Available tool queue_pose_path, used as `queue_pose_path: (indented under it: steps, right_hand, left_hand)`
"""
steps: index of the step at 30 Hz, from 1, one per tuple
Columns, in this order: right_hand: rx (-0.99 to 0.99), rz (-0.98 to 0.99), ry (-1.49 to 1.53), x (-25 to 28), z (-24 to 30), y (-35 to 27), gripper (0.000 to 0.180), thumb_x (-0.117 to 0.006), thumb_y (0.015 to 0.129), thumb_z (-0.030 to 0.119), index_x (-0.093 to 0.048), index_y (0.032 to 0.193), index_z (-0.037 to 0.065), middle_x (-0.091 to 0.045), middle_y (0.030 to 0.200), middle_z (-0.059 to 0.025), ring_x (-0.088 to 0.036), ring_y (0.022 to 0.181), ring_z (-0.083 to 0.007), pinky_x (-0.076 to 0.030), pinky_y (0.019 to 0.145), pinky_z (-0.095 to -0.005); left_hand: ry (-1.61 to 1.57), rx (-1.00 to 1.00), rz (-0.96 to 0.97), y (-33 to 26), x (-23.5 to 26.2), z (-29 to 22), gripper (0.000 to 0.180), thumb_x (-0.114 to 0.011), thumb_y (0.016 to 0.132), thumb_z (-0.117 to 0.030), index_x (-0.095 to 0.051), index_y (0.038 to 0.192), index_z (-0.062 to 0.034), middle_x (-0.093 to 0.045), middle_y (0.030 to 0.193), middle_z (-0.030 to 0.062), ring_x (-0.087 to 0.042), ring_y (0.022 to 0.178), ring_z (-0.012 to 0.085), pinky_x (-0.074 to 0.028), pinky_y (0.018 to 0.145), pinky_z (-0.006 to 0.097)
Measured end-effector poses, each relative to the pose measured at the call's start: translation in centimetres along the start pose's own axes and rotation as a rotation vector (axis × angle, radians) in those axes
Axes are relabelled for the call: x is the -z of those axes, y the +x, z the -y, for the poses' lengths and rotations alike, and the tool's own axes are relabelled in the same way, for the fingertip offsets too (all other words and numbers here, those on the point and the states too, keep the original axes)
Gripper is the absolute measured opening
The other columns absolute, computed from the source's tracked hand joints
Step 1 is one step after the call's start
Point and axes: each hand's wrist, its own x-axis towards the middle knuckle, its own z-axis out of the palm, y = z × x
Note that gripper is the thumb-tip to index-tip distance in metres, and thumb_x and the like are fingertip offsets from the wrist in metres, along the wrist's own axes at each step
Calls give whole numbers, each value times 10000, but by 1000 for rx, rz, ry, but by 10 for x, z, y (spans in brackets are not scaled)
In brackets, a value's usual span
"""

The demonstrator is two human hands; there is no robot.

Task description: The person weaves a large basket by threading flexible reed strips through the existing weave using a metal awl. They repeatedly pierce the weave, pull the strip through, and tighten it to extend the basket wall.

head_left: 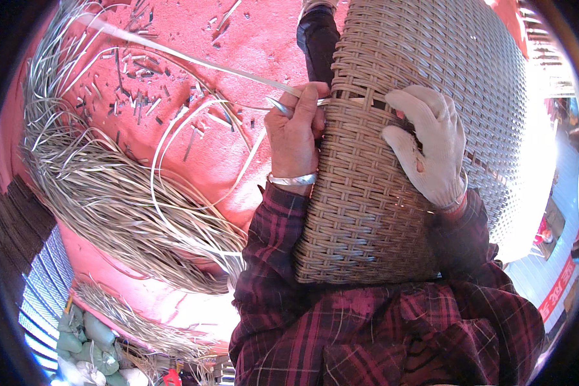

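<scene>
Strip of pale, flat material [206, 65] runs from far left to the left edge of the brown woven wicker body [360, 180], where our bare left hand [294, 138] pinches it. We judge it light, springy and kink-prone: hold it flat, close to that edge. Our white-gloved right hand [434, 138] touches the wicker body; we cannot tell its grip.

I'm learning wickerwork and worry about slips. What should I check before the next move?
1. Pale strand pinched in the left hand: ok.
2. Right hand on the wicker piece: ok.
3. Gloves on both hands: not ok; the left is bare.
4. Weave closed between the hands: not ok; dark openings show.
5. Bundle of strands apart from the wicker piece: ok.
6. Strand loops free of snags: cannot tell.
</scene>
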Motion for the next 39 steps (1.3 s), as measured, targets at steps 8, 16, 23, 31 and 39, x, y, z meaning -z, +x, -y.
queue_pose_path:
  steps: [8,16,23,31,39]
  right_hand:
    - [-5,13,19,-4,0,1,320,-686,750,177,-614,1046,77,-581,1023,-102,-532,895,-306,-436,795,-410]
    - [40,-6,75,-6,-3,1,290,-705,735,129,-611,1001,64,-600,944,-89,-547,820,-298,-444,738,-396]
    - [49,-40,100,-8,-3,0,295,-708,728,109,-612,1001,57,-610,948,-89,-559,824,-297,-448,723,-398]
    - [20,-48,72,-8,-2,-6,349,-723,713,132,-623,1044,86,-613,993,-74,-561,855,-292,-459,757,-402]
    - [-21,-68,42,-3,-3,-20,433,-735,697,154,-624,1113,110,-595,1109,-34,-551,944,-273,-467,816,-387]
  left_hand:
    - [-18,-1,7,-2,-1,1,236,-605,939,-225,-687,915,-6,-454,582,-52,-338,515,29,-226,475,209]
    - [-5,-3,-37,-3,-5,0,231,-609,940,-214,-680,867,-7,-455,578,-54,-333,508,31,-227,471,213]
    - [-87,63,-49,-2,-3,3,227,-617,937,-219,-686,885,-9,-501,603,-44,-342,511,39,-239,478,208]
    - [-30,29,-13,-3,-2,1,222,-609,941,-211,-693,919,-7,-538,635,-41,-348,519,37,-246,477,201]
    - [183,-59,-15,-2,0,-2,217,-589,952,-188,-694,923,0,-517,607,-46,-359,505,31,-254,468,201]
